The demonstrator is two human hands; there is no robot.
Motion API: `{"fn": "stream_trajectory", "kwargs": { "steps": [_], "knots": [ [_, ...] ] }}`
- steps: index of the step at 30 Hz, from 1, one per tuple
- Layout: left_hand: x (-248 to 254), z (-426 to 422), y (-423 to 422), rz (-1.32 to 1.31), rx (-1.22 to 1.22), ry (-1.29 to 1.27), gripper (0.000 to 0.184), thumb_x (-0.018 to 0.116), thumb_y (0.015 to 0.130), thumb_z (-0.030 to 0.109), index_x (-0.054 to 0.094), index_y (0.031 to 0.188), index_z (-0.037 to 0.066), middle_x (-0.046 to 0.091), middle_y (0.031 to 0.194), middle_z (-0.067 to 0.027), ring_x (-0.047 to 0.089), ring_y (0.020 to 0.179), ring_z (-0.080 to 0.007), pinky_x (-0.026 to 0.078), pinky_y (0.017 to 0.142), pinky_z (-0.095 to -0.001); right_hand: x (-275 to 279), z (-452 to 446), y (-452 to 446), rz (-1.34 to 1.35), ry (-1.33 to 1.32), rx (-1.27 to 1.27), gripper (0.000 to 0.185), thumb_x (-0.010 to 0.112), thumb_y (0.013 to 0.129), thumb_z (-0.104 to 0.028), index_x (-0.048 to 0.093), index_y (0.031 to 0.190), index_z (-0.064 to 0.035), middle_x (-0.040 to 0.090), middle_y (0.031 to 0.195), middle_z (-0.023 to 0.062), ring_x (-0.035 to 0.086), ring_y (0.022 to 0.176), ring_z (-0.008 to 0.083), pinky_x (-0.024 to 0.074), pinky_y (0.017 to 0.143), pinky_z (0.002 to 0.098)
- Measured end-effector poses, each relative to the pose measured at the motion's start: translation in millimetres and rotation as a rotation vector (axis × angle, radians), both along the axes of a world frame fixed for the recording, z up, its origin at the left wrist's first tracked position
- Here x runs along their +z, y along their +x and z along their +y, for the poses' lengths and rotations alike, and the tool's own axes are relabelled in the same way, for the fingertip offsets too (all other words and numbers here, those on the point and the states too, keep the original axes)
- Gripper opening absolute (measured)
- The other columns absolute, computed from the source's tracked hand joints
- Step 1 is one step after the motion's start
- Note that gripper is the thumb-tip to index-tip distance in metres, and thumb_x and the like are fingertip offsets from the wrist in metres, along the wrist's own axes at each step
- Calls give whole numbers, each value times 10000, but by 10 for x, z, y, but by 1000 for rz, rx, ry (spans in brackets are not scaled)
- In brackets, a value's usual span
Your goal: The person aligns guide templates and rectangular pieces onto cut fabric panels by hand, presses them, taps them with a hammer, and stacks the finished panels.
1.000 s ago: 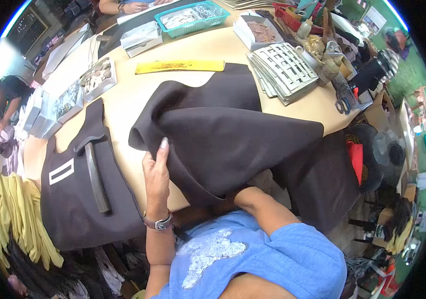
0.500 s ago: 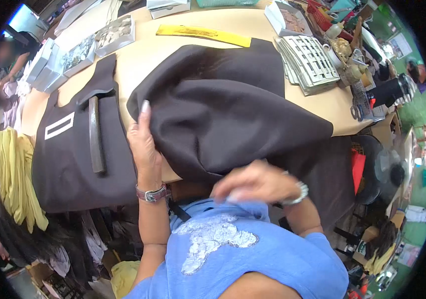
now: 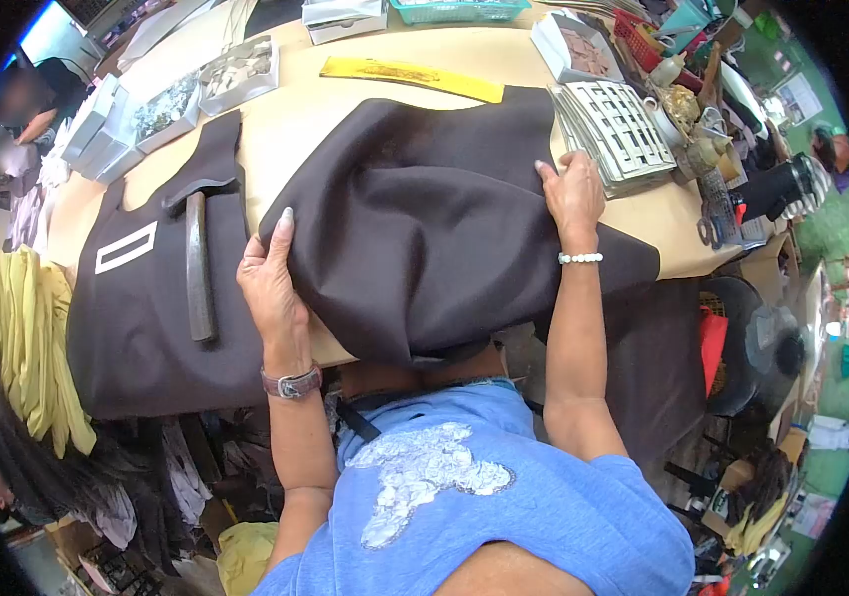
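Observation:
A large dark brown fabric piece (image 3: 444, 228) lies rumpled over the table's front edge, raised in folds. My left hand (image 3: 274, 293) is at its left edge, thumb up against the cloth and the other fingers curled, partly hidden. At the fabric's upper right edge, my right hand (image 3: 573, 199) is closed, with thumb and forefinger pinching the cloth beside the stack of cut-out templates (image 3: 628, 134). To the left, a second dark panel (image 3: 146, 338) lies flat, with a white rectangular frame (image 3: 127, 248) and a hammer (image 3: 201, 268) on it.
A yellow strip (image 3: 410, 77) lies at the back of the table (image 3: 290, 129). Boxes of small pieces (image 3: 239, 74) stand at the back left; another box (image 3: 578, 48) is at the back right. Scissors (image 3: 709, 230) lie at the right edge. Yellow cloths (image 3: 7, 328) hang at the left. A person (image 3: 42, 109) sits far left.
My right hand has moved from near my body up and forward to the fabric's upper right edge. My left hand stays at the left edge, shifted slightly.

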State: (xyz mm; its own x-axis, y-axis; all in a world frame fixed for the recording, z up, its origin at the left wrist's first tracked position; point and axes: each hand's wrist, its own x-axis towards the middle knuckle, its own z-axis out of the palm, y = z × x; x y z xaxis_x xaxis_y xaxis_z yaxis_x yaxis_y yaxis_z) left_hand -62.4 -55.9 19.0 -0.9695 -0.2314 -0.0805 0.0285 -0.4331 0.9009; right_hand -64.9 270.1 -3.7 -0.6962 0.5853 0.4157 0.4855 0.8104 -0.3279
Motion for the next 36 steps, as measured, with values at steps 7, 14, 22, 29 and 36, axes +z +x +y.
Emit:
{"fn": "stream_trajectory", "kwargs": {
  "steps": [7,14,22,29,36],
  "knots": [
    [-29,-46,15,2,-17,65,194,644,865,116,642,980,-41,668,929,-83,617,766,-110,500,716,-224,-37,263,16,149,-617,209,384,709,750,-139,606,1067,53,685,834,161,638,757,176,484,712,295],
    [10,-64,41,-49,-35,-85,222,696,811,72,654,987,-58,672,926,-81,612,776,-105,494,719,-221,-22,351,305,309,-956,265,576,744,721,-60,455,1191,104,655,818,121,577,725,125,453,677,236],
    [-48,-71,-4,-99,-18,-94,242,696,810,72,635,1006,-56,665,954,-99,631,798,-136,515,725,-234,-51,227,338,502,-892,280,548,732,723,-10,489,1194,131,678,745,85,591,681,74,463,677,192],
    [-93,-72,-32,-142,9,-103,280,705,791,46,610,1034,-54,658,971,-112,641,815,-156,527,738,-245,-74,221,350,378,-707,197,463,634,801,-47,504,1234,54,653,733,67,539,624,72,451,632,223],
    [-30,35,7,-96,-8,-117,291,706,792,46,609,1047,-54,657,968,-107,634,816,-151,522,750,-263,19,100,307,568,-784,204,382,692,791,-46,537,1119,73,641,818,79,551,717,82,450,650,208]
  ]
}}
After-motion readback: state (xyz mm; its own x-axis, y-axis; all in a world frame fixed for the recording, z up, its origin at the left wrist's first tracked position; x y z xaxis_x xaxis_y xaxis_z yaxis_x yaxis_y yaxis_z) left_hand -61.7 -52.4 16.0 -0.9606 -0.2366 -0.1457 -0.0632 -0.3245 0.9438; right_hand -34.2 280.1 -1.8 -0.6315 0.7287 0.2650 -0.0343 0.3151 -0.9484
